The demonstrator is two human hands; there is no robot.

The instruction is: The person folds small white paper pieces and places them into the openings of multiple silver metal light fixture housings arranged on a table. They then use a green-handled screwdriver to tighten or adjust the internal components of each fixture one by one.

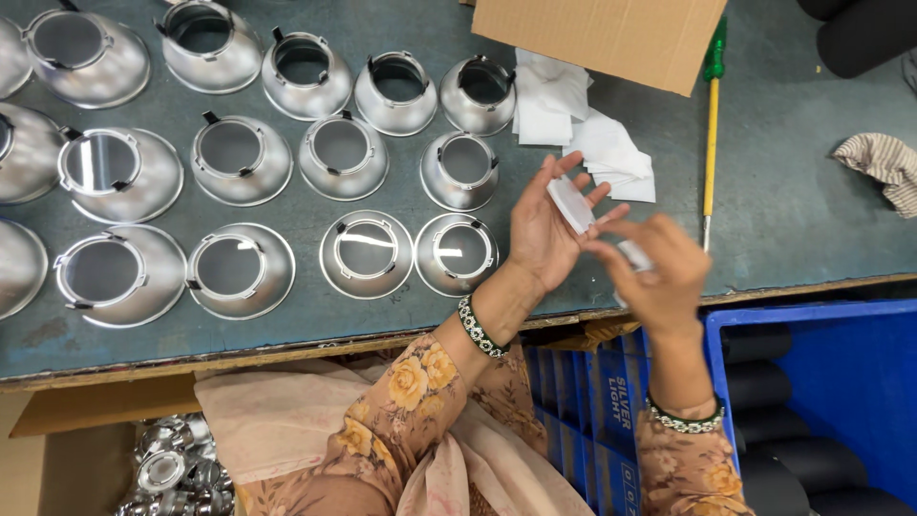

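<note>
My left hand (pixel 544 229) is palm up over the table's front edge, with a small white rectangular piece (pixel 571 204) lying across its fingers. My right hand (pixel 654 268) is blurred beside it, fingers pinched on another small white piece (pixel 633 254) and touching the left fingertips. A loose pile of white paper pieces (pixel 583 134) lies on the table just beyond both hands. Several silver metal reflector cones (pixel 458 253) stand in rows to the left of the hands.
A cardboard box (pixel 602 33) overhangs the paper pile. A green-handled screwdriver (pixel 710 124) and a striped cloth (pixel 884 162) lie to the right. A blue crate (pixel 831 354) with black cylinders sits below the table edge; a box of small metal parts (pixel 172 468) is at lower left.
</note>
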